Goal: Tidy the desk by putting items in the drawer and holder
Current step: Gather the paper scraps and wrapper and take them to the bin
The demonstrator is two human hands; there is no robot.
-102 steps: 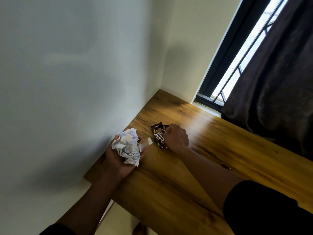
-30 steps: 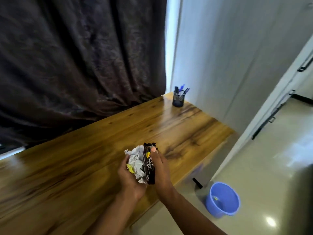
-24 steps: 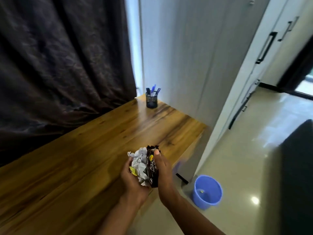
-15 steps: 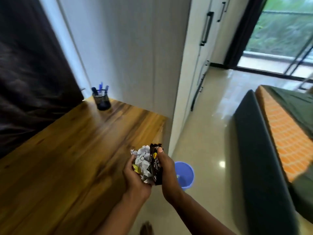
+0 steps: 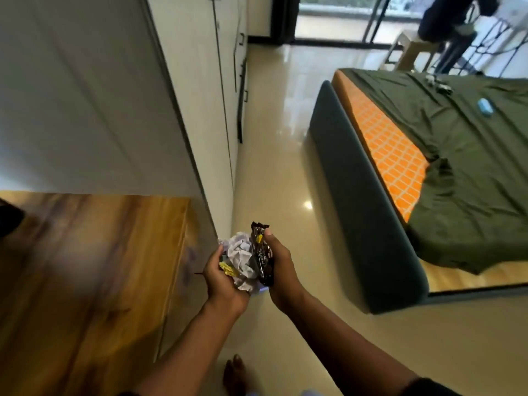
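My left hand [image 5: 221, 278] cups a ball of crumpled white paper [image 5: 240, 257] with a yellow scrap [image 5: 227, 268] tucked in it. My right hand [image 5: 281, 267] grips a dark brown snack wrapper [image 5: 261, 252] upright against the paper. Both hands are held together past the right end of the wooden desk [image 5: 85, 267], over the floor. A sliver of blue shows just below the hands; what it belongs to is hidden. The pen holder is out of view.
White wardrobe doors with dark handles [image 5: 225, 81] run along the left. A bed with a green sheet and orange mattress [image 5: 428, 167] fills the right. Glossy beige floor [image 5: 280, 172] lies between. My bare foot [image 5: 234, 372] stands below the hands.
My view has swung right, from the desk and curtain toward the wardrobe and bed. Both hands, still holding the paper and wrapper, have moved off the desk's right end. The blue bucket is now hidden.
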